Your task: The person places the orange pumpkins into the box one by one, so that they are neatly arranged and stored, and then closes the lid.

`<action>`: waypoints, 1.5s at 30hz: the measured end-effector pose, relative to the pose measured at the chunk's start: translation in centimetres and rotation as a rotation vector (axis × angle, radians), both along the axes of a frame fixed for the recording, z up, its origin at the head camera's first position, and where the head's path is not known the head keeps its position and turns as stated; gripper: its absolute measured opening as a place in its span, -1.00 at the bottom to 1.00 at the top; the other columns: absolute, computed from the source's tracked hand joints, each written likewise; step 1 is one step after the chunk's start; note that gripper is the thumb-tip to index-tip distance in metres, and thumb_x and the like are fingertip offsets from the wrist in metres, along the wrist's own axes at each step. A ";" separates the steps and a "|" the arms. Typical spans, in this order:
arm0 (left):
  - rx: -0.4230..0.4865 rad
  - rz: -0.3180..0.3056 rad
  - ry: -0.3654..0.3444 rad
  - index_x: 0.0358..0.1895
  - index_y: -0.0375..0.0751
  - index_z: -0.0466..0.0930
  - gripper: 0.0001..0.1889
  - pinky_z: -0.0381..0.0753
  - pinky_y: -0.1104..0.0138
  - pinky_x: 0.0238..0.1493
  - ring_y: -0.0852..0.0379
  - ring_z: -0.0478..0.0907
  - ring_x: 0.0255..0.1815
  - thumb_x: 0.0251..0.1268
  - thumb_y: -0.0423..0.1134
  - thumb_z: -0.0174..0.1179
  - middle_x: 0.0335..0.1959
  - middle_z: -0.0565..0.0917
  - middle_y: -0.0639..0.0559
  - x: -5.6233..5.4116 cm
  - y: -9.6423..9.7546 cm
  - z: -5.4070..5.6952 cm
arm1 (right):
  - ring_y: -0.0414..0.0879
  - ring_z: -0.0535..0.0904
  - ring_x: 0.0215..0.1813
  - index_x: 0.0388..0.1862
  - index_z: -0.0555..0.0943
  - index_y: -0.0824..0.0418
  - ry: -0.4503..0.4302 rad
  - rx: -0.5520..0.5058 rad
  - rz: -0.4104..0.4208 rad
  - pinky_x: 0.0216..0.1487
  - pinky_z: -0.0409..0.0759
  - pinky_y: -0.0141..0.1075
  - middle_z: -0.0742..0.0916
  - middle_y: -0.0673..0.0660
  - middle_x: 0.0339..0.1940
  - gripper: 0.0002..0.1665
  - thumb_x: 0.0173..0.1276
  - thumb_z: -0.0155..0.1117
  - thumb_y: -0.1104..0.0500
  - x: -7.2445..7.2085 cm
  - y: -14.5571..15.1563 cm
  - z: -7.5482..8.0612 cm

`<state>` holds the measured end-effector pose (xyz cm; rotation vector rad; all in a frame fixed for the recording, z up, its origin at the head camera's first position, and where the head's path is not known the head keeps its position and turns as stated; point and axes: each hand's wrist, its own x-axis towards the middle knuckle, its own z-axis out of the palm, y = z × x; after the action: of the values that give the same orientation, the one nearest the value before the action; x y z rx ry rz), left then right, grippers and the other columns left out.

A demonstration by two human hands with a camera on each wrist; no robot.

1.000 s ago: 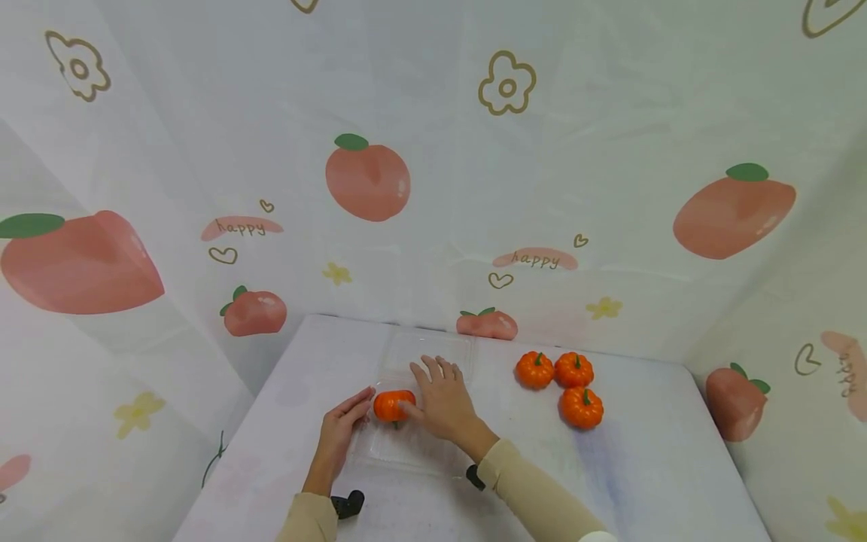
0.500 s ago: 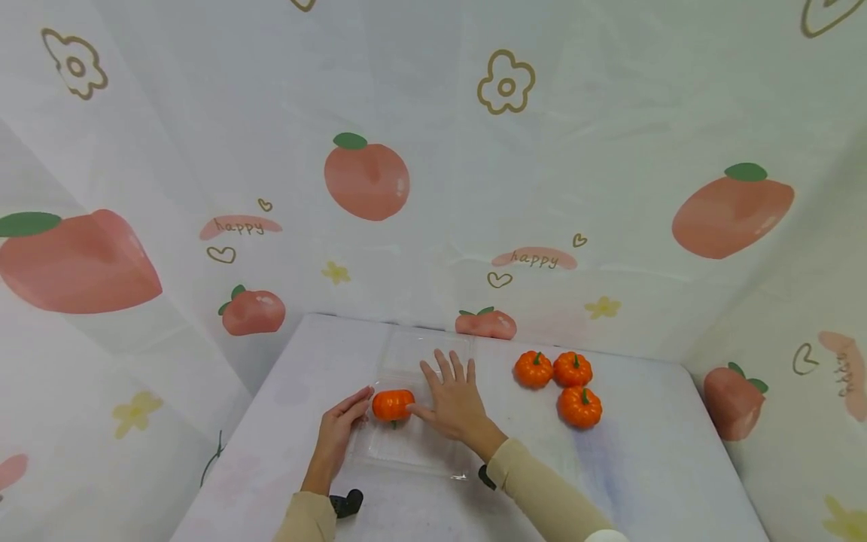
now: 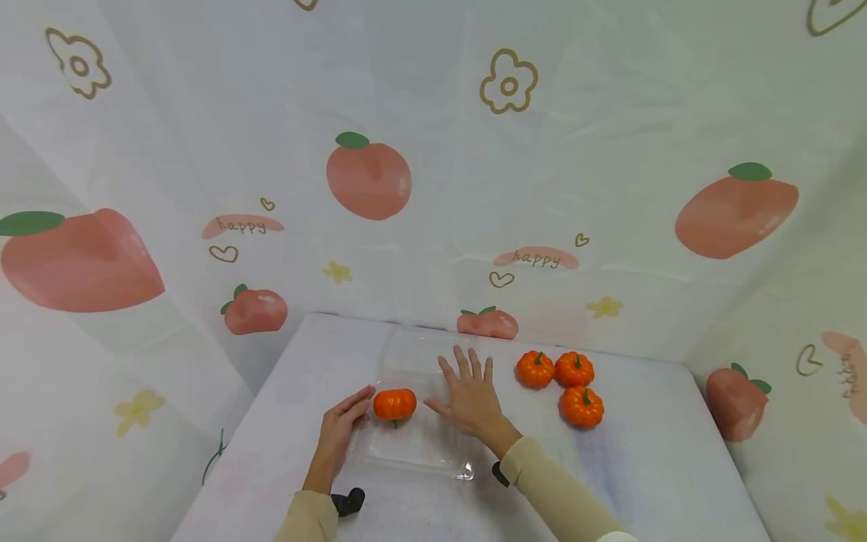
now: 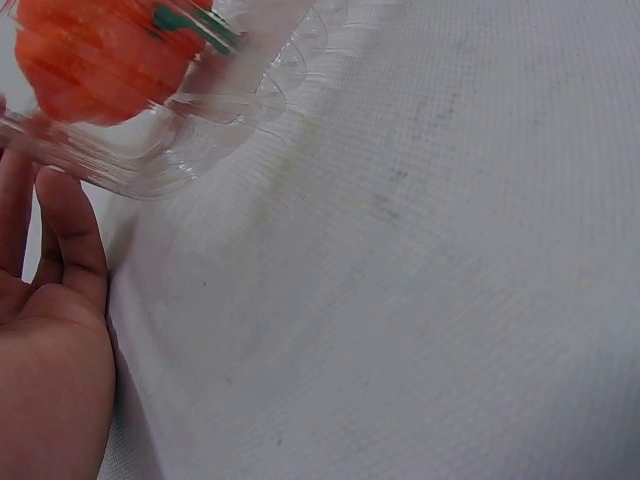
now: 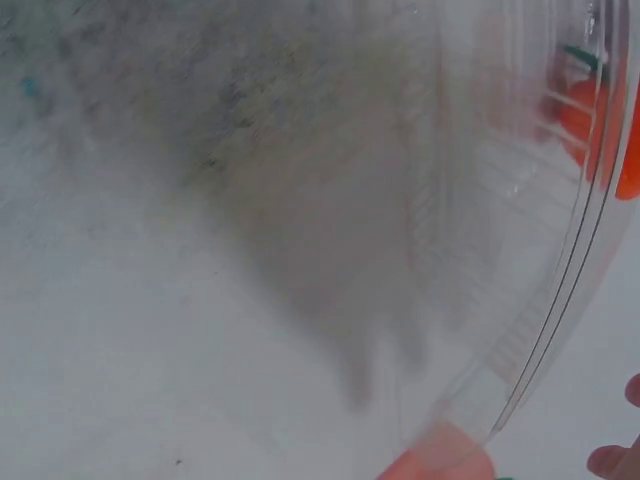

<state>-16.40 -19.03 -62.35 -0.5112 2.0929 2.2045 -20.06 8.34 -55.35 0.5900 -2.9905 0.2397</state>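
Observation:
A clear plastic clamshell box [image 3: 409, 461] lies on the table with its lid [image 3: 423, 354] folded back toward the wall. One small orange pumpkin [image 3: 395, 405] is in the left part of its tray, tipped on its side, green stem toward me. My left hand [image 3: 336, 430] holds the tray's left rim; in the left wrist view, its fingers [image 4: 70, 225] are bent at the edge of the plastic. Over the tray's right side, my right hand [image 3: 473, 400] is spread flat and holds nothing; whether it touches the plastic I cannot tell.
Three more pumpkins, a left one [image 3: 535, 369], a back one [image 3: 574, 369] and a front one [image 3: 582, 407], sit grouped to the right of the box. A patterned white cloth wall [image 3: 433, 248] rises behind the white table [image 3: 650, 467].
My right hand has left the pumpkin and drawn away to the right, its fingers spreading. The pumpkin stays in the tray, and my left hand has kept its place.

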 end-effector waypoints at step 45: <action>0.010 0.010 0.012 0.30 -0.07 0.63 -0.53 0.66 0.49 -0.05 0.27 0.66 -0.08 0.38 -0.05 0.31 0.20 0.73 0.22 0.2 0.0 -0.1 | 0.47 0.20 0.53 0.56 0.31 0.15 0.083 0.048 -0.154 0.48 0.11 0.48 0.30 0.39 0.57 0.04 0.31 0.22 -0.45 -3.3 12.1 -1.0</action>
<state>-16.24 -18.98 -62.41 -0.5099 2.0888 2.2272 -23.40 20.43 -56.38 0.3621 -2.9490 0.1292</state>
